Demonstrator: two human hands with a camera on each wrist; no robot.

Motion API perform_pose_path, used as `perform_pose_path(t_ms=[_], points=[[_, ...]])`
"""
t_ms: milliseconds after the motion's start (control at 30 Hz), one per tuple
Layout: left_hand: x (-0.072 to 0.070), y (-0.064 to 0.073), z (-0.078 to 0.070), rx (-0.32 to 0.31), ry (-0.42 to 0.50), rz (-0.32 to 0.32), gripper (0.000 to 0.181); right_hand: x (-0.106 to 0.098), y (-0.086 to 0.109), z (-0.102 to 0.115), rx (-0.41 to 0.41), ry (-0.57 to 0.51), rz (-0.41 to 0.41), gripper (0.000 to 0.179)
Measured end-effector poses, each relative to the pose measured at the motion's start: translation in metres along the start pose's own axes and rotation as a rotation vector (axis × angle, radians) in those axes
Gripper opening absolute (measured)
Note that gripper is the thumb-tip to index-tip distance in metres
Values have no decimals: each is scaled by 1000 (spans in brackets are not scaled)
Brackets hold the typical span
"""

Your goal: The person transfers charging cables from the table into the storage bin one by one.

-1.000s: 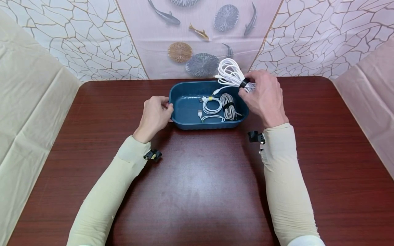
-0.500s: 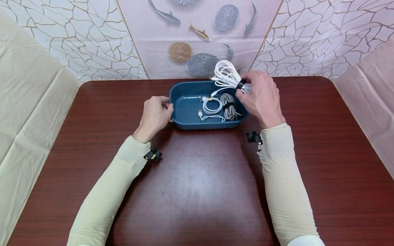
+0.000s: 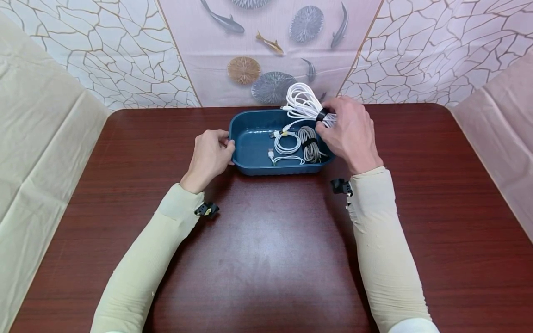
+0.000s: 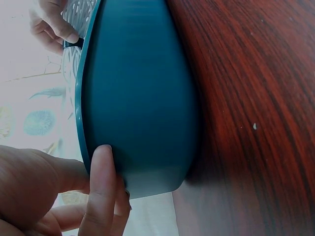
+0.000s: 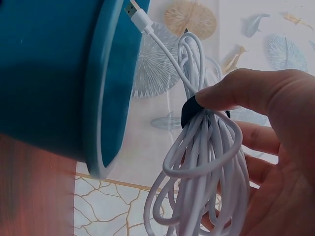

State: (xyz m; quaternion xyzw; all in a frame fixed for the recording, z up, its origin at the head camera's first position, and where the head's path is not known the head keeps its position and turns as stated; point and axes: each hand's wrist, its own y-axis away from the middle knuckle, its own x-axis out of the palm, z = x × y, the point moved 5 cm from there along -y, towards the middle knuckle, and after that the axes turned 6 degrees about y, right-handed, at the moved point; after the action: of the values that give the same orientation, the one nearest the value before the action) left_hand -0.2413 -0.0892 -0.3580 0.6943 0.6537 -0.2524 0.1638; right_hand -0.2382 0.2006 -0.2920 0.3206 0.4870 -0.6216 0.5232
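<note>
A blue plastic bin point(image 3: 254, 170) stands near the table's back edge. My left hand point(image 3: 210, 155) pinches its left rim, thumb and fingers on either side of the wall. Over the bin's back right part, my right hand point(image 3: 351, 132) grips a bundled white USB cable point(image 3: 303, 101) at its black strap point(image 5: 189, 112). One USB plug point(image 5: 140, 17) sticks out from the bundle in the right wrist view. Inside the bin lie a coiled white cable point(image 3: 287, 151) with a yellow tie, a short white USB cable point(image 3: 287, 158) and a grey cable bundle point(image 3: 309, 143) with a black strap.
The dark red wooden table point(image 3: 266, 249) spreads in front of the bin. A patterned cloth backdrop point(image 3: 266, 46) rises right behind the back edge, and plain cloth hangs point(image 3: 37, 162) along the sides.
My right hand has moved a little to the left with the white cable bundle, farther over the bin. The left hand and the bin have stayed in place.
</note>
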Motion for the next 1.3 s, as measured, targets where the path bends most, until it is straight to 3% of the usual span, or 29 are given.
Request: perform_pose_path(t_ms=[1300], points=[[0, 0, 1, 2, -5, -2, 32, 14, -1, 19, -88, 40, 32, 38]])
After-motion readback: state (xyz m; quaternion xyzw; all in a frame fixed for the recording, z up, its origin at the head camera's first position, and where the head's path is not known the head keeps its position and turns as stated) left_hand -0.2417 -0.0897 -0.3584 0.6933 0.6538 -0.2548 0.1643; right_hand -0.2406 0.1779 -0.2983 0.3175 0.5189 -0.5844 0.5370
